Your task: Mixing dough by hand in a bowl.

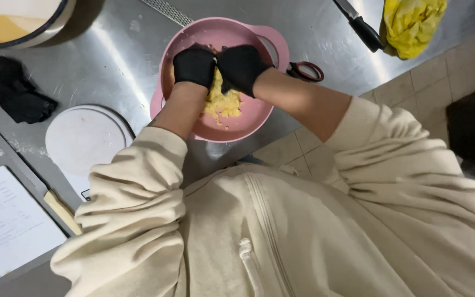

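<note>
The left hand (194,66) and right hand (241,67), both in black gloves, are clenched on the crumbly yellow dough (222,102) in the pink bowl (259,113) near the counter's (111,60) front edge, apparently mid-kneading; next calls for gathering loose crumbs.

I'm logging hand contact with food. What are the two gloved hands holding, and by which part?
Both the left hand and right hand press into the yellow crumbly dough from above, inside the pink bowl; fingers are hidden.
</note>
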